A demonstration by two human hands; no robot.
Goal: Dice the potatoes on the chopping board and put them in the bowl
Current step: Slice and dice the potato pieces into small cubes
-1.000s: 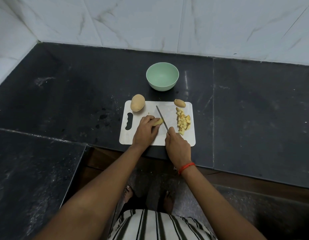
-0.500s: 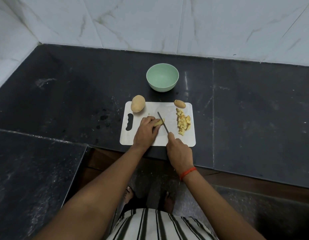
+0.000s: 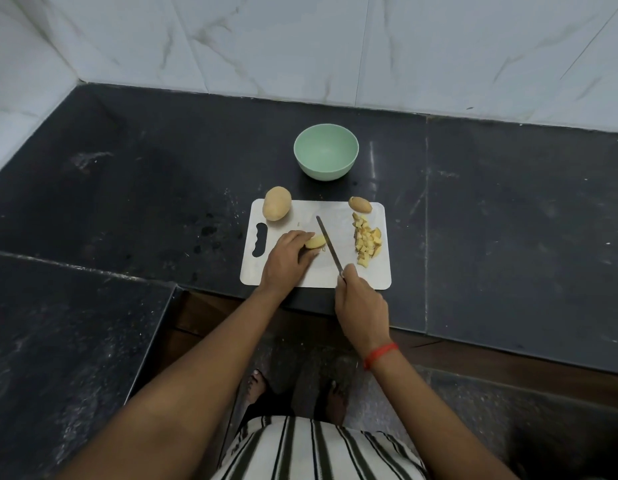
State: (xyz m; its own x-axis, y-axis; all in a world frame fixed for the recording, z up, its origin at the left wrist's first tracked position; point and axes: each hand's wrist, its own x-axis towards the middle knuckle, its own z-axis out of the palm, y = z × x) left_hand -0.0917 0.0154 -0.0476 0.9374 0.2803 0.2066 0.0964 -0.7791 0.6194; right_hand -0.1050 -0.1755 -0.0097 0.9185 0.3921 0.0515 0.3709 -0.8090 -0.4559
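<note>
One white chopping board (image 3: 335, 211) lies at the near edge of the black stone desk (image 3: 127, 188), its handle cut-out toward the left. One pale green bowl (image 3: 326, 169) stands just beyond the board, toward the desk's far edge, with nothing visible inside it.

There is one whole potato (image 3: 276, 203), unpeeled, on the board's far left corner and overlapping its edge. One small potato end piece (image 3: 360, 204) sits at the board's far right corner. One heap of diced potato (image 3: 367, 242) runs along the board's right side; the cubes are too many and too small to count.

The left hand (image 3: 287, 259) rests on the middle of the board, fingers curled over one part-cut potato piece (image 3: 315, 242) and pressing it down. The right hand (image 3: 361, 301) is wrapped around the handle of the one knife (image 3: 329, 247), whose narrow blade points away across the board, just right of the held piece. Whether the blade touches the board cannot be told. One red thread band (image 3: 380, 355) circles the right wrist.
</note>
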